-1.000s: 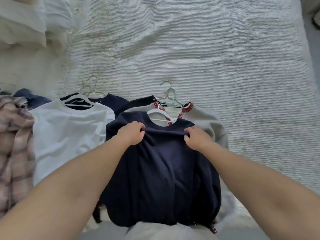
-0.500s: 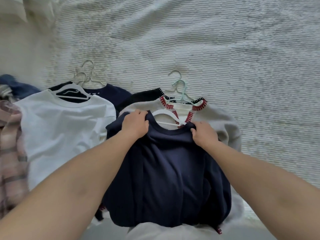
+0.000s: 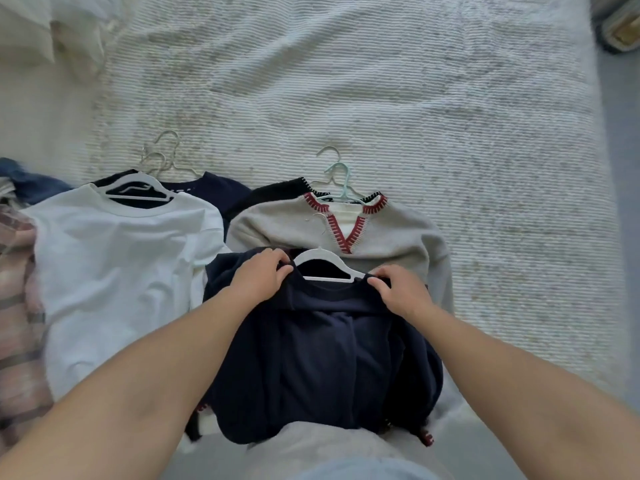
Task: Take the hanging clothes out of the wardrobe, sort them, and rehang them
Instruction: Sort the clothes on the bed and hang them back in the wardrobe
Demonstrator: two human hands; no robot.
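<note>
Both hands' fingers (image 3: 284, 271) pinch the navy sweater (image 3: 322, 358) shoulders on its white hanger (image 3: 323, 259).

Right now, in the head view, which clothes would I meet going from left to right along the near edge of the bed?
Pink plaid shirt → white T-shirt → navy sweatshirt, gripped at the shoulders by the left hand and right hand. The grey sweater with red stitching lies partly under it, just beyond.

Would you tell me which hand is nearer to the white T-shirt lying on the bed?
Left. The left hand grips the navy sweater at its shoulder, just beside the white T-shirt; the right hand grips the sweater's far shoulder, farther away.
</note>
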